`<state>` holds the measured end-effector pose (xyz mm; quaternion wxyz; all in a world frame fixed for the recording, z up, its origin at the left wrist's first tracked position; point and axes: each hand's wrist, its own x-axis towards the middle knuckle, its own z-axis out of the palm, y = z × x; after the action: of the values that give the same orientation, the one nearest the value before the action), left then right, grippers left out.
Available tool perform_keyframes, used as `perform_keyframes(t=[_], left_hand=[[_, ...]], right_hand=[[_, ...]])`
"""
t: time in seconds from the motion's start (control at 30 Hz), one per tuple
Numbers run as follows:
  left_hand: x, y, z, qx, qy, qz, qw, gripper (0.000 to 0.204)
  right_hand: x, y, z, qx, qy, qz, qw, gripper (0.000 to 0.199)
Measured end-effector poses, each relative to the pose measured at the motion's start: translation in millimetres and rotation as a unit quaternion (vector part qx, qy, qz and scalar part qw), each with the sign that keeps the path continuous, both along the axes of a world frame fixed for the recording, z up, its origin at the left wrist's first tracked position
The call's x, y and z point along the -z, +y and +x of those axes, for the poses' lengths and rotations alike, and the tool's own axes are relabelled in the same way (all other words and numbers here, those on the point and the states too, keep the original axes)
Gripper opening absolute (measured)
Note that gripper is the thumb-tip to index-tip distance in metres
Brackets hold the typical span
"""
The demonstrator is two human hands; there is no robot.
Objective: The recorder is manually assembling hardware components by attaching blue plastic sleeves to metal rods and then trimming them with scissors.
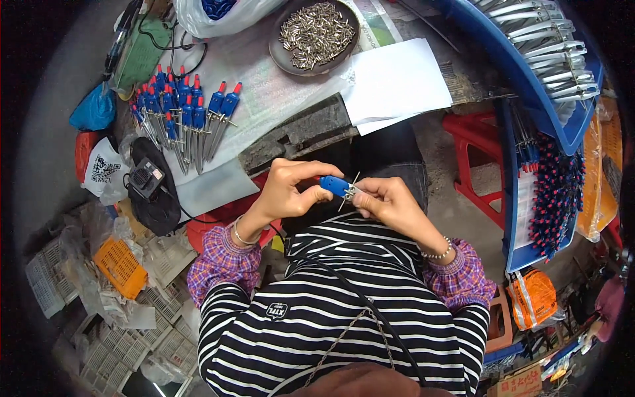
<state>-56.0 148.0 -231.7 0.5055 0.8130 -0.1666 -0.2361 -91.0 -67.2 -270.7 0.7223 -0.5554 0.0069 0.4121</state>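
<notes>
Above my lap, both hands hold a drawing compass (336, 186) with a blue head and a thin metal rod across it. My left hand (291, 190) pinches the blue head between thumb and fingers. The fingers of my right hand (389, 202) are closed at the metal end beside the cross rod, hiding part of it. On the table to the left lies a cluster of similar compasses (192, 116) with blue heads, red tips and long metal legs.
A dark bowl (275, 49) of small metal parts and white paper sheets (397, 83) are on the table. Blue trays (529, 255) with compasses and metal parts stand at the right, near a red stool (473, 126). An orange basket (120, 268) and grey crates lie lower left.
</notes>
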Motion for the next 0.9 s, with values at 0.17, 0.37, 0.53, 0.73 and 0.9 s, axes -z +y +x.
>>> perform_keyframes(t=[0.17, 0.37, 0.53, 0.73, 0.9], left_hand=[[-4.0, 1.3, 5.2, 0.044, 0.058, -0.019, 0.997, 0.026], [-1.8, 2.2, 4.5, 0.023, 0.048, -0.009, 0.999, 0.026], [1.0, 3.1, 2.2, 0.006, 0.038, -0.023, 0.999, 0.026], [1.3, 3.8, -2.4, -0.011, -0.015, -0.008, 1.0, 0.025], [2.4, 4.1, -1.7, -0.023, 0.008, -0.007, 1.0, 0.026]], right_hand=[[-0.5, -12.1, 11.4, -0.089, 0.025, 0.004, 0.996, 0.018], [-2.2, -5.5, 4.3, -0.03, 0.028, 0.005, 0.999, 0.019], [-6.0, -4.3, 4.8, -0.02, 0.032, -0.003, 0.999, 0.02], [-4.7, -1.7, 3.5, -0.012, 0.0, -0.024, 1.0, 0.02], [-2.2, -0.9, 3.8, -0.015, -0.028, -0.038, 0.999, 0.019]])
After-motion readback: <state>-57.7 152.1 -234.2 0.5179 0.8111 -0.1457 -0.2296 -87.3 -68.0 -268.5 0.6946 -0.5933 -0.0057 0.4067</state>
